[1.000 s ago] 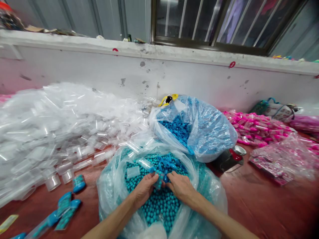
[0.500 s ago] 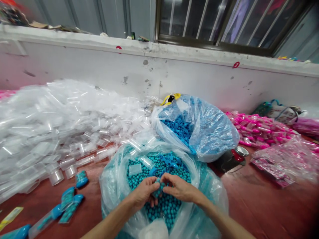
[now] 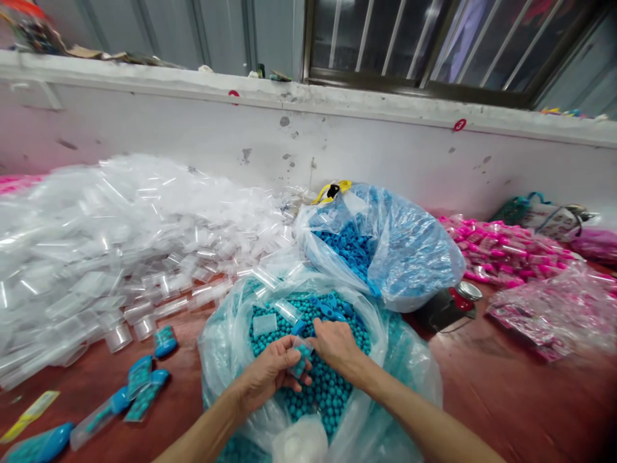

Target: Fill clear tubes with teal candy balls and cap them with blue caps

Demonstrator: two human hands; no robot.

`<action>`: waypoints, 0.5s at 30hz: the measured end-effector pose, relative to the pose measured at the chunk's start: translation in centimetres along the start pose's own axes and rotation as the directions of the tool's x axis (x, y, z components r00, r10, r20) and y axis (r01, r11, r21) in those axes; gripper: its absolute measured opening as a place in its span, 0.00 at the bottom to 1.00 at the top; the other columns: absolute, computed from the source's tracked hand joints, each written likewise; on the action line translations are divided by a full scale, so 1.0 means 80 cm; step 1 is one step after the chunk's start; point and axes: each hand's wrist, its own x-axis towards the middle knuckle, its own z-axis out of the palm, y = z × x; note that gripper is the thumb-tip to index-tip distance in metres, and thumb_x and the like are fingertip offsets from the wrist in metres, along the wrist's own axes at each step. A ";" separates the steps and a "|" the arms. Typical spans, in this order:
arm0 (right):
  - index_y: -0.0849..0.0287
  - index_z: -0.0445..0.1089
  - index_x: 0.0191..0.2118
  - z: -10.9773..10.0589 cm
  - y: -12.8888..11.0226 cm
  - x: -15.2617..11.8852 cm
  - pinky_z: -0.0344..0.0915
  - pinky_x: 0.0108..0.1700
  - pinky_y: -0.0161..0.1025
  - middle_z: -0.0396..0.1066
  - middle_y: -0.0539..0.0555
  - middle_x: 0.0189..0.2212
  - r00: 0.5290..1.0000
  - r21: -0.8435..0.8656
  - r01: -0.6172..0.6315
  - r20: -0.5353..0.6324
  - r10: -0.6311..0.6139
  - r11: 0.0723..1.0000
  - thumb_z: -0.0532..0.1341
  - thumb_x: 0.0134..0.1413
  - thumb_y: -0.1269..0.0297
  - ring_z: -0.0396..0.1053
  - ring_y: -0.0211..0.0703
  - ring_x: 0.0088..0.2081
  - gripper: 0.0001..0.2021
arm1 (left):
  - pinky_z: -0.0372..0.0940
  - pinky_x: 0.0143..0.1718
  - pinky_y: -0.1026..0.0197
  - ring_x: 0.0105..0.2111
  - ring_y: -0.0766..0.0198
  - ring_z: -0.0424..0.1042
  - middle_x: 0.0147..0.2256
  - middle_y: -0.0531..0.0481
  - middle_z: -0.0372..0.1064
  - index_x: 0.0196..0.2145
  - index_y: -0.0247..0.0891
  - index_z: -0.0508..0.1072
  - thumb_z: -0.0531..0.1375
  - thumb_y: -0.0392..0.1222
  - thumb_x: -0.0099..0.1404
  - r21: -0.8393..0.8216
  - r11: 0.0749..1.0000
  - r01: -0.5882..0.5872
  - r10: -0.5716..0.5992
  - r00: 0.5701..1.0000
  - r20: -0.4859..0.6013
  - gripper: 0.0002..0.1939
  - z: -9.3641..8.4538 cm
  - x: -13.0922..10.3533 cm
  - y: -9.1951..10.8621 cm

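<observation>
A plastic-lined bag [image 3: 224, 347] full of teal beads [image 3: 330, 392] stands in front of me. Over the beads, my left hand [image 3: 277, 370] pinches a small clear container [image 3: 301, 359] with teal beads inside. My right hand [image 3: 336, 344] is just right of it, fingers curled at a blue piece [image 3: 299, 328]; whether it grips that piece is hard to tell. Blue caps [image 3: 330, 307] and clear empty containers [image 3: 265, 323] lie on top of the beads.
Clear containers [image 3: 120, 225] are heaped at left. Filled blue-capped containers [image 3: 139, 379] lie on the red surface [image 3: 506, 411]. Behind the beads sits a bag of blue parts [image 3: 414, 257], beside a dark can [image 3: 443, 312]. Pink packets [image 3: 511, 251] are piled at right.
My right hand has moved up and slightly right, away from the container, toward the blue pieces. My left hand still holds the container. The view has shifted slightly.
</observation>
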 end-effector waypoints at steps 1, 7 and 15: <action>0.62 0.66 0.38 0.005 -0.006 0.003 0.59 0.32 0.37 0.72 0.61 0.33 1.000 -0.001 0.014 0.014 -0.014 1.000 0.51 0.55 0.62 0.70 0.50 0.35 0.11 | 0.62 0.22 0.68 0.27 0.63 0.72 0.30 0.48 0.69 0.35 0.36 0.61 0.59 0.44 0.56 -0.001 1.000 -0.012 0.012 1.000 -0.009 0.13 0.000 -0.002 0.000; 0.55 0.64 0.43 0.016 0.020 0.003 0.57 0.34 0.34 0.72 0.52 0.35 0.995 0.076 0.071 0.066 -0.076 0.995 0.52 0.53 0.65 0.69 0.43 0.38 0.12 | 0.60 0.20 0.68 0.26 0.62 0.72 0.28 0.48 0.69 0.33 0.36 0.60 0.58 0.43 0.56 0.008 0.999 -0.042 0.043 0.998 -0.040 0.12 -0.002 -0.008 -0.002; 0.56 0.67 0.41 -0.008 0.072 -0.015 0.57 0.35 0.37 0.73 0.55 0.35 0.997 0.057 -0.067 -0.022 0.069 0.996 0.48 0.57 0.64 0.69 0.46 0.38 0.12 | 0.60 0.20 0.67 0.25 0.61 0.72 0.29 0.47 0.69 0.41 0.36 0.62 0.57 0.45 0.58 -0.100 0.994 -0.036 0.030 0.998 -0.054 0.15 -0.006 -0.006 -0.003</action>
